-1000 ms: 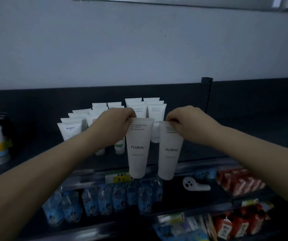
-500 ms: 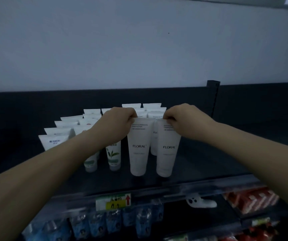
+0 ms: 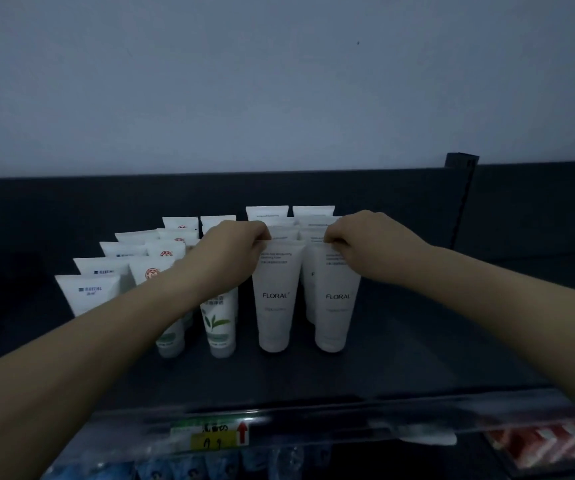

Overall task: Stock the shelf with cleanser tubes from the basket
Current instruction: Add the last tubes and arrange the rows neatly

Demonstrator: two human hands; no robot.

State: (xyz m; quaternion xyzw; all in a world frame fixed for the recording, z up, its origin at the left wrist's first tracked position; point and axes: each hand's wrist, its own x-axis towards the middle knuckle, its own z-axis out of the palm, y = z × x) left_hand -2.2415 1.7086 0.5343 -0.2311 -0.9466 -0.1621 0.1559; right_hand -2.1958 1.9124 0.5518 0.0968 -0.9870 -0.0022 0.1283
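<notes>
Left hand [image 3: 234, 247]: pinches left tube [image 3: 275, 299] at its crimp.
Right hand [image 3: 365, 240]: pinches right tube [image 3: 336, 306] likewise.
Axis: both upright, caps seemingly on shelf [image 3: 417, 358], straight below grips.

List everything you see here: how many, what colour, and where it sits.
left Floral tube: one, white, upright at the shelf front
right Floral tube: one, white, just right of it
back tubes: several, white, in two rows behind those
leaf tube: one seen, white with a green leaf, left of the Floral pair
red-emblem tubes: several, white, the row further left
blue-print tubes: at least four, white, leftmost row
shelf: one, dark, under the tubes
price tag: one, yellow and green with a red arrow, on the shelf's front edge
red boxes: several, lower right
left hand: grip on the left Floral tube's top edge
right hand: grip on the right Floral tube's top edge
</notes>
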